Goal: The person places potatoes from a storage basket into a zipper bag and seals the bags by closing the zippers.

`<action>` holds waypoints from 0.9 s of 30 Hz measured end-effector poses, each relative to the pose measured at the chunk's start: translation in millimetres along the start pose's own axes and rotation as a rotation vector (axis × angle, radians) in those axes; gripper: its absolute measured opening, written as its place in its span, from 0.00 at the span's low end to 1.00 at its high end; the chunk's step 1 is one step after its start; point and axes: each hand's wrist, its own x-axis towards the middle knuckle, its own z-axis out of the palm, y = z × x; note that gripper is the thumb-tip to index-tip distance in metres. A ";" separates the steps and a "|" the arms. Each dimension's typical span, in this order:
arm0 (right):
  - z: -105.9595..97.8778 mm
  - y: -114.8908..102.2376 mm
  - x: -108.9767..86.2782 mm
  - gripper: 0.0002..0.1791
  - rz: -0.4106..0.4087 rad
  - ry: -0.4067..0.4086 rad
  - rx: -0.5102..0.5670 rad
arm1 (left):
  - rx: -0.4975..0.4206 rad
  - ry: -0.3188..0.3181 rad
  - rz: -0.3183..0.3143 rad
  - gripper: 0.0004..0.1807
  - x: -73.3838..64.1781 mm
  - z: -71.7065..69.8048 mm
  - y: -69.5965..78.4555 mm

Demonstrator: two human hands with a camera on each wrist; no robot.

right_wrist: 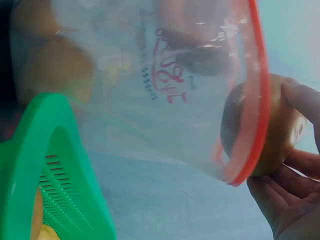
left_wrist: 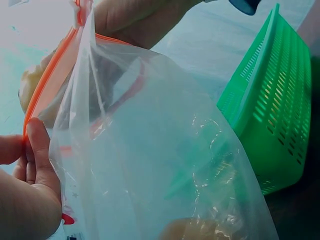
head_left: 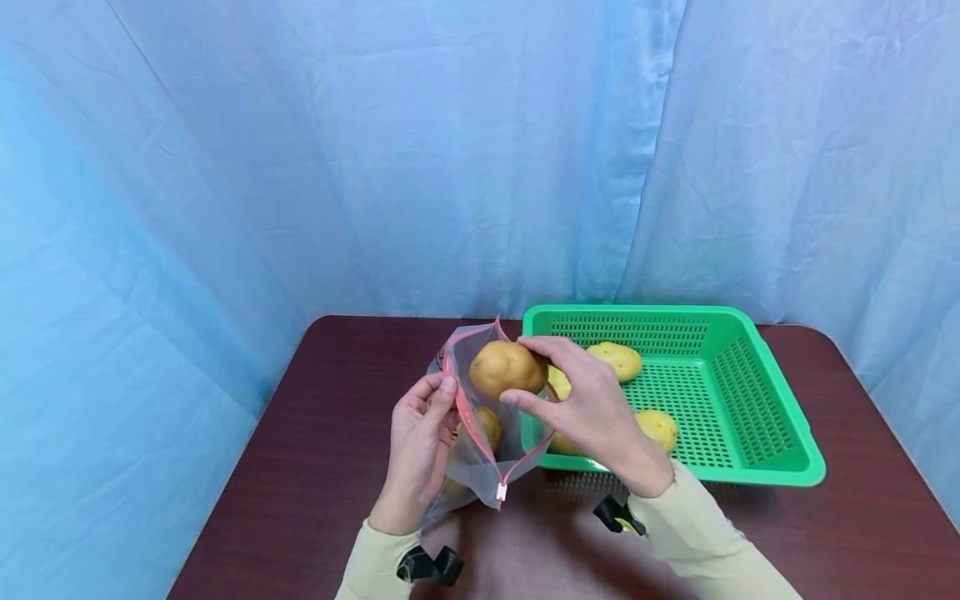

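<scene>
My left hand (head_left: 422,444) pinches the red zip edge of a clear zip bag (head_left: 463,481) between thumb and fingers, and the bag's mouth gapes wide. A potato (head_left: 501,369) is gripped by my right hand (head_left: 600,406) right at that mouth. In the right wrist view, the held potato (right_wrist: 280,130) sits partly behind the bag's red rim. More potatoes lie low inside the bag, one potato (head_left: 489,427) showing through the opening. A white slider (head_left: 501,492) sits at the near corner of the zip.
A green plastic basket (head_left: 780,392) stands on the dark red-brown table (head_left: 300,483), right of the bag. Several potatoes lie in its left part, among them one potato (head_left: 617,360) at the back. Blue curtains (head_left: 450,167) hang behind the table.
</scene>
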 end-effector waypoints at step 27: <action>21.7 2.7 5.9 0.35 -0.005 -0.155 -0.276 | -0.011 -0.006 -0.010 0.07 -3.1 -5.3 0.4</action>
